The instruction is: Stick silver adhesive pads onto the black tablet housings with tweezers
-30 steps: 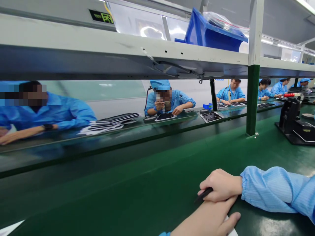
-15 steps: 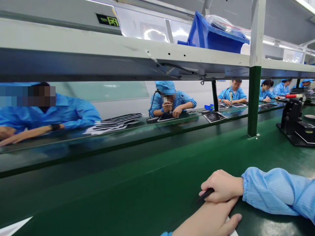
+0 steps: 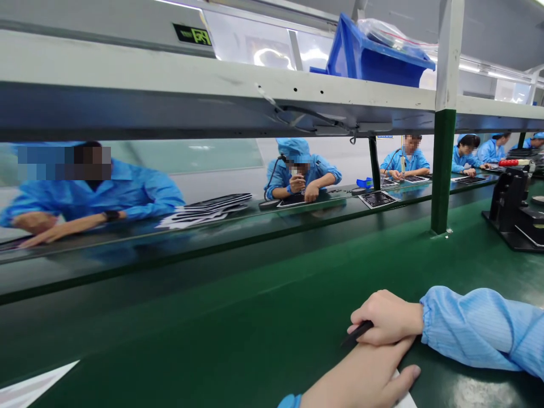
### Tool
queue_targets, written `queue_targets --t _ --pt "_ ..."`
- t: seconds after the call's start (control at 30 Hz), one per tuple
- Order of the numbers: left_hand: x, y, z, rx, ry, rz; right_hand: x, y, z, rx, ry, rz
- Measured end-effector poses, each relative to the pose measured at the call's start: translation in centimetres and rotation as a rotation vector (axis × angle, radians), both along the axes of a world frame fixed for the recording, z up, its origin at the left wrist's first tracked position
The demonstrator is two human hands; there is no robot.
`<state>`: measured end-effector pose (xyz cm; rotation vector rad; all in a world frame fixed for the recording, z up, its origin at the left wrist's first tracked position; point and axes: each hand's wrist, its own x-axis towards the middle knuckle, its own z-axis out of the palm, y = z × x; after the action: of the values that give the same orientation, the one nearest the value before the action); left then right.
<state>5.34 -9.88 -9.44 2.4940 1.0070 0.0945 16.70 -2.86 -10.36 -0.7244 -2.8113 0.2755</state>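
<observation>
Low on the right, my right hand [image 3: 385, 318] is closed around a slim black tool [image 3: 357, 334]. Its pointed end sticks out to the left, and I cannot tell its exact kind. Beneath it, crossing at the wrist side, lies my left hand [image 3: 365, 374], palm down with the thumb stretched out to the right. My right hand covers the other fingers of the left. A white sheet [image 3: 406, 396] shows in part under the left hand, on the green tabletop [image 3: 212, 334].
A white sheet corner [image 3: 38, 386] lies at lower left. A green post [image 3: 443, 170] carries the overhead shelf [image 3: 212, 79] with a blue bin [image 3: 374, 59]. To the right stands a black fixture [image 3: 512, 209]. Across the bench, several people in blue work beside stacked sheets [image 3: 208, 208].
The view has shifted slightly, so the surroundings sit a little further right. My hands keep their crossed position. The person at far left has moved their hands slightly.
</observation>
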Motion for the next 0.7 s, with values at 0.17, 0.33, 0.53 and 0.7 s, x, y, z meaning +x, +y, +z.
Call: queue_targets --t 0.17,0.33,0.53,0.7 --pt "-0.09 -0.06 0.10 -0.008 0.001 0.001 -0.05 0.03 0.03 0.004 0.001 -0.001" --pt "-0.13 -0.08 -0.02 -0.016 0.003 0.010 0.03 0.04 0.14 0.008 -0.001 0.001" --pt "-0.07 -0.17 0.29 -0.039 0.028 0.011 0.01 0.03 0.15 0.011 -0.006 0.003" --pt "0.11 -0.10 0.46 -0.032 0.005 0.008 0.01 0.07 0.13 0.011 -0.016 -0.004"
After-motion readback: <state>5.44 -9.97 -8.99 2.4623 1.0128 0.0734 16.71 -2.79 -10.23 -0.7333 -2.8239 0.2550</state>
